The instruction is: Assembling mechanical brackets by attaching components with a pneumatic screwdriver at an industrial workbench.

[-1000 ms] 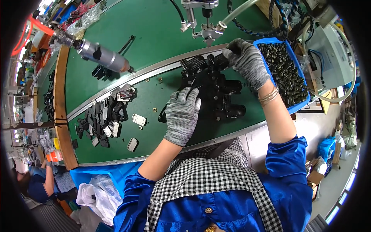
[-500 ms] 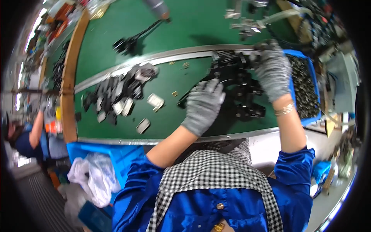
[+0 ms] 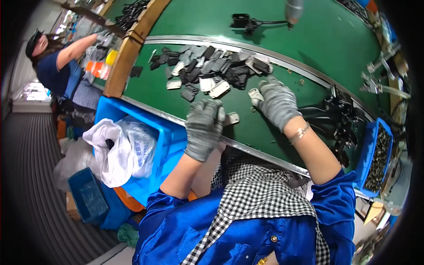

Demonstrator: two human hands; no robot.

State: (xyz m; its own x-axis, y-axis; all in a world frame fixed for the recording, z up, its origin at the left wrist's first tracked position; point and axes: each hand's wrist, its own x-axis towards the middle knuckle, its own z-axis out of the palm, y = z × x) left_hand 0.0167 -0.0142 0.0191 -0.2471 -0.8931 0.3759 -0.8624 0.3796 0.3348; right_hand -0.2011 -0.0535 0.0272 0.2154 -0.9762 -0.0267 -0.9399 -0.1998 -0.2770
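Observation:
My left hand [image 3: 204, 128], in a grey knitted glove, is over the front edge of the green table with its fingers bent together; what they hold, if anything, is hidden. Just to its right lies a pale rectangular cover [image 3: 232, 118], partly behind the hand. My right hand [image 3: 279, 102], gloved alike, has thumb and fingers around another pale cover [image 3: 255, 95]. Beyond both hands spreads a pile of black, grey and white covers [image 3: 212, 66]. Black lever assemblies [image 3: 338, 112] lie to the right of my right wrist.
A blue bin [image 3: 375, 154] of small metal parts stands at the right. A grey tool [image 3: 294, 11] hangs above the far side, near a black lever part [image 3: 249, 22]. A metal rail [image 3: 198, 40] crosses the table. Left are a wooden rail [image 3: 128, 55], a blue crate [image 3: 170, 143] and a person.
The view has swung to the right. My right hand has left the lever assemblies and come to a pale cover; my left hand has left the lever and moved left toward the front edge.

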